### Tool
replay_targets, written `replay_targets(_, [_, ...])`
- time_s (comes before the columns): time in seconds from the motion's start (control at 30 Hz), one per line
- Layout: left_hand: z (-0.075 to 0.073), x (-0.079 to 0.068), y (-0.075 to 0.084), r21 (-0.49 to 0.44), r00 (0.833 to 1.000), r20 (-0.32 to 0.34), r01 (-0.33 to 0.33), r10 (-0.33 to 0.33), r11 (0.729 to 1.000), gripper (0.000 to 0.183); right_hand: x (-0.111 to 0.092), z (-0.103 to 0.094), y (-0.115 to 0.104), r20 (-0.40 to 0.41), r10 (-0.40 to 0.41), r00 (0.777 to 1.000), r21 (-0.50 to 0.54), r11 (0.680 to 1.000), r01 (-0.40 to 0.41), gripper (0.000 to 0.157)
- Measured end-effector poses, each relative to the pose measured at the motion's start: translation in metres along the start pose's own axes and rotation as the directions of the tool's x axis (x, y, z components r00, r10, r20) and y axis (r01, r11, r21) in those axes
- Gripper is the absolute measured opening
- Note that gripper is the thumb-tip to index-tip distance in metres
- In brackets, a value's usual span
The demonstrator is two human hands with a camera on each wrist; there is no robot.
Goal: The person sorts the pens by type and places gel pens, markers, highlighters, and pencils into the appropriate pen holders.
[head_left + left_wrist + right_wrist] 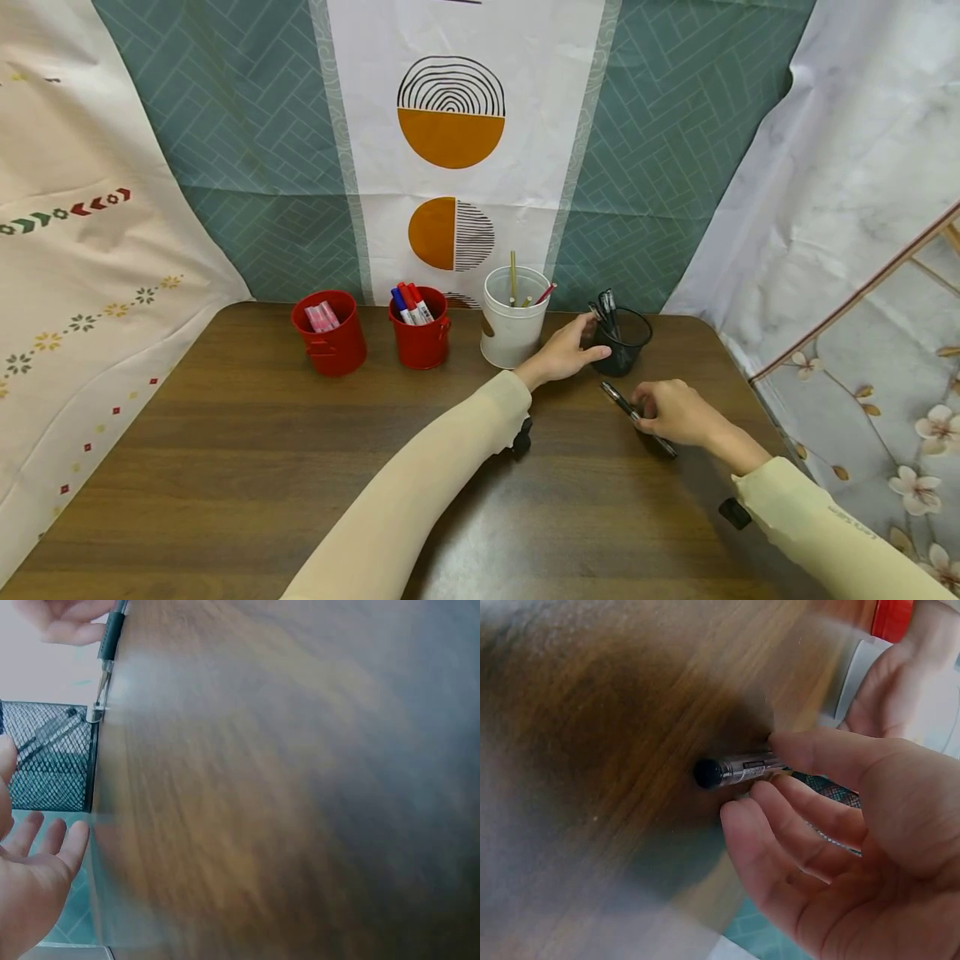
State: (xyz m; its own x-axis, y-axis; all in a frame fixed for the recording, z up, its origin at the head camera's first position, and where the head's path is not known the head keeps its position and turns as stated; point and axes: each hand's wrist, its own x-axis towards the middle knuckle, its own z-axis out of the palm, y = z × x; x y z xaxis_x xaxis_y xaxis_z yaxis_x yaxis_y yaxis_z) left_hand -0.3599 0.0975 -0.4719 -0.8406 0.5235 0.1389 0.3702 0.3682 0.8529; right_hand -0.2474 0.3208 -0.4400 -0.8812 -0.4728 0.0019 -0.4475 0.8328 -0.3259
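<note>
A black gel pen (pixel 619 402) with a clear barrel lies at a slant close to the tabletop, in front of the black mesh pen cup (pixel 619 358). My right hand (pixel 678 412) pinches the pen around its middle between thumb and fingertips; its dark end (pixel 709 773) points out past them in the right wrist view. My left hand (pixel 564 350) reaches to the left side of the mesh cup, thumb and fingers spread near its wall. In the left wrist view its fingers (pixel 73 847) are fairly straight. Several dark pens (pixel 608 308) stand in that cup.
Left of the mesh cup stands a white bucket (pixel 510 337) with pencils. Further left come a red bucket (pixel 422 343) with blue and red markers and another red bucket (pixel 337 350) with pink-wrapped items. Patterned cloths hang behind and beside the brown wooden table (pixel 300 467).
</note>
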Motion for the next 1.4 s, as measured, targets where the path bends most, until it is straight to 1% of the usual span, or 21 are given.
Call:
replay_targets(0.17, [0.003, 0.002, 0.000, -0.001, 1.000, -0.016, 0.009, -0.009, 1.000, 0.078, 0.001, 0.004, 0.002, -0.004, 0.003, 1.000, 0.001, 1.000, -0.003, 0.023])
replay_targets(0.37, [0.005, 0.003, 0.000, 0.010, 1.000, -0.010, 0.022, -0.022, 1.000, 0.079, -0.002, 0.000, 0.008, 0.041, 0.013, 0.999, 0.040, 0.999, -0.014, 0.022])
replay_targets(0.63, [0.005, 0.004, 0.000, 0.023, 1.000, -0.009, 0.002, -0.002, 1.000, 0.077, -0.007, -0.015, 0.015, 0.053, 0.014, 0.999, 0.129, 0.991, -0.021, 0.016])
replay_targets(0.8, [0.004, 0.003, 0.001, 0.007, 1.000, -0.001, -0.021, 0.021, 1.000, 0.074, -0.009, -0.032, 0.022, 0.056, 0.006, 0.998, 0.168, 0.986, -0.016, 0.018])
replay_targets(0.9, [0.004, 0.003, 0.002, 0.004, 1.000, 0.002, -0.021, 0.021, 1.000, 0.073, -0.010, -0.043, 0.025, 0.063, 0.022, 0.998, 0.246, 0.969, -0.037, 0.019])
replay_targets(1.03, [0.004, 0.004, 0.001, 0.005, 1.000, 0.000, -0.016, 0.016, 1.000, 0.073, -0.013, -0.055, 0.032, 0.064, 0.043, 0.997, 0.371, 0.927, -0.064, 0.023])
replay_targets(1.1, [0.004, 0.004, 0.001, 0.009, 1.000, -0.002, -0.013, 0.013, 1.000, 0.073, -0.014, -0.060, 0.036, 0.057, 0.052, 0.997, 0.413, 0.908, -0.071, 0.024])
replay_targets(1.3, [0.003, 0.003, 0.002, 0.006, 1.000, -0.006, -0.004, 0.004, 1.000, 0.073, -0.016, -0.071, 0.042, 0.016, 0.077, 0.997, 0.501, 0.862, -0.074, 0.025])
replay_targets(1.4, [0.003, 0.003, 0.002, 0.000, 1.000, -0.001, 0.001, -0.001, 1.000, 0.073, -0.015, -0.075, 0.043, -0.029, 0.099, 0.995, 0.534, 0.843, -0.068, 0.027])
